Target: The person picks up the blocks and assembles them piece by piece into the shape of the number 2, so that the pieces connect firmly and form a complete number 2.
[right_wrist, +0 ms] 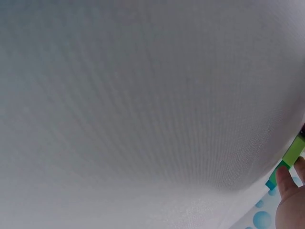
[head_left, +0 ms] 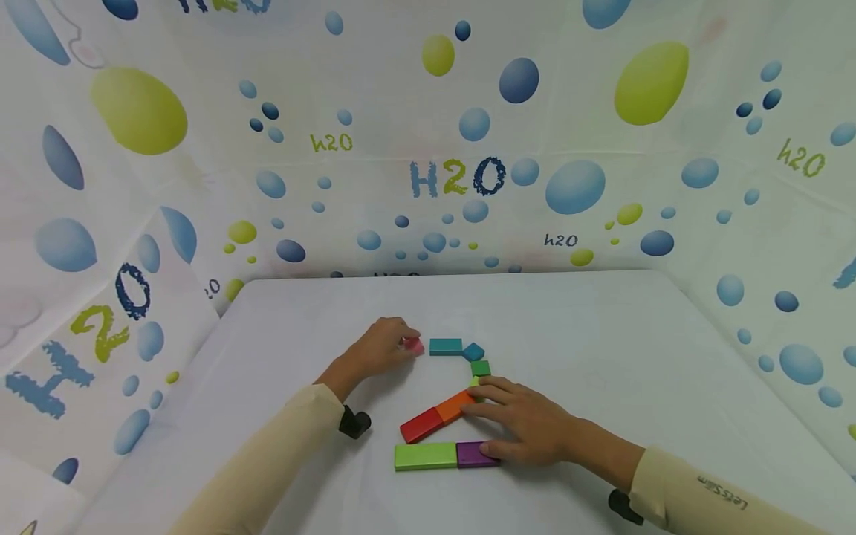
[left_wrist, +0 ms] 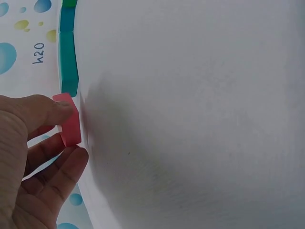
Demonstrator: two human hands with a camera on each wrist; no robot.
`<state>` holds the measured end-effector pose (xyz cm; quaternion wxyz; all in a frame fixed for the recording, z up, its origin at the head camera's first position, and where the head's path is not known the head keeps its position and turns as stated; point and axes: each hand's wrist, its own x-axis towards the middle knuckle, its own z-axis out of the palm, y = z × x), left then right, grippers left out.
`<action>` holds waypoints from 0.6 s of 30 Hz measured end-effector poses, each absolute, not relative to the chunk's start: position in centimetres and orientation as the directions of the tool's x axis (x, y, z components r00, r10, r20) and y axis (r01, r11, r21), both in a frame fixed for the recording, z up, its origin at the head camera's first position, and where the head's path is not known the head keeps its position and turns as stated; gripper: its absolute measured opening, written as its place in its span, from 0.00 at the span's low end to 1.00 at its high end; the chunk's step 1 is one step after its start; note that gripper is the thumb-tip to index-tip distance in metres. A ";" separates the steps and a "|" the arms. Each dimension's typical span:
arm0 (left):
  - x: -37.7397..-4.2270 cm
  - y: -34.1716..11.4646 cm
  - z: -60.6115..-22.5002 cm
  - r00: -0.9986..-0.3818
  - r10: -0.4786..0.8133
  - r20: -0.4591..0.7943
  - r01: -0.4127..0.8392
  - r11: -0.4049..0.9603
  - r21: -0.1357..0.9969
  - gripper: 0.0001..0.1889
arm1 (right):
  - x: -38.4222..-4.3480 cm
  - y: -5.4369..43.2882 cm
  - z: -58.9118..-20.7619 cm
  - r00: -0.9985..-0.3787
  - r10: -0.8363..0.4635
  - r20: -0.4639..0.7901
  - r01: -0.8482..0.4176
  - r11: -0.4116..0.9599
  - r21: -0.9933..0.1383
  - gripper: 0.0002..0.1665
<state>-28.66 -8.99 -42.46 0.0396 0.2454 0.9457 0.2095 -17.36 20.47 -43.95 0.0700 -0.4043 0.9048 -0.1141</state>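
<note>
My left hand (head_left: 380, 348) pinches a small pink block (left_wrist: 71, 125) between thumb and fingers, just left of the end of a teal rectangular block (head_left: 446, 347). From there a row runs right and bends down through a blue pentagonal block (head_left: 473, 351) and a green block (head_left: 480, 368) to a light green piece, partly hidden under my right hand (head_left: 528, 420). That hand lies spread over the right side of the blocks. Its fingertips are at the light green piece and the orange block (head_left: 453, 406), and its thumb rests on the purple block (head_left: 471, 455).
A red block (head_left: 422, 426) meets the orange one end to end, forming a slanting bar. Below it a long lime green block (head_left: 425, 457) adjoins the purple one. All lie on a white-covered table (head_left: 321, 475), with a bubble-patterned cloth (head_left: 374, 96) hanging behind.
</note>
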 end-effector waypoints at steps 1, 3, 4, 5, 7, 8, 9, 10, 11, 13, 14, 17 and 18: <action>-28.6 -8.9 -42.5 -0.877 0.480 0.029 0.448 0.793 0.414 0.20 | -17.3 20.5 -44.0 -0.663 -0.748 -0.033 -0.716 0.646 -0.265 0.34; -28.6 -8.8 -42.6 -0.878 0.477 0.032 0.447 0.796 0.409 0.20 | -17.3 20.5 -44.0 -0.662 -0.749 -0.031 -0.717 0.645 -0.266 0.34; -28.6 -8.7 -42.6 -0.878 0.477 0.030 0.447 0.797 0.405 0.19 | -17.3 20.5 -44.0 -0.662 -0.749 -0.029 -0.717 0.644 -0.268 0.34; -28.7 -8.7 -42.7 -0.878 0.478 0.030 0.449 0.798 0.401 0.19 | -17.3 20.5 -44.0 -0.662 -0.749 -0.029 -0.717 0.644 -0.268 0.34; -28.7 -8.7 -42.7 -0.875 0.484 0.028 0.454 0.798 0.397 0.18 | -17.3 20.5 -44.0 -0.661 -0.750 -0.029 -0.718 0.643 -0.266 0.34; -28.7 -8.6 -42.8 -0.874 0.485 0.026 0.454 0.797 0.397 0.18 | -17.3 20.5 -44.0 -0.661 -0.749 -0.029 -0.718 0.644 -0.265 0.34; -28.7 -8.6 -42.8 -0.872 0.489 0.023 0.457 0.795 0.398 0.18 | -17.3 20.5 -44.0 -0.662 -0.749 -0.030 -0.718 0.645 -0.263 0.34; -28.7 -8.6 -42.8 -0.870 0.492 0.021 0.459 0.794 0.398 0.18 | -17.3 20.5 -44.0 -0.662 -0.749 -0.032 -0.717 0.646 -0.262 0.34; -28.7 -8.5 -42.9 -0.870 0.492 0.018 0.458 0.795 0.398 0.18 | -17.3 20.5 -44.0 -0.662 -0.749 -0.033 -0.718 0.646 -0.259 0.34; -28.7 -8.5 -42.9 -0.870 0.493 0.010 0.456 0.796 0.398 0.18 | -17.3 20.4 -44.0 -0.662 -0.748 -0.034 -0.718 0.647 -0.257 0.34; -28.6 -8.4 -42.9 -0.870 0.493 0.007 0.455 0.797 0.398 0.18 | -17.3 20.4 -44.0 -0.662 -0.749 -0.034 -0.718 0.647 -0.256 0.34; -28.6 -8.2 -42.8 -0.869 0.495 -0.001 0.454 0.798 0.396 0.18 | -17.3 20.4 -43.9 -0.661 -0.749 -0.035 -0.719 0.647 -0.254 0.34; -28.6 -8.2 -42.8 -0.868 0.497 -0.002 0.457 0.798 0.393 0.18 | -17.3 20.4 -44.0 -0.662 -0.749 -0.035 -0.720 0.647 -0.251 0.34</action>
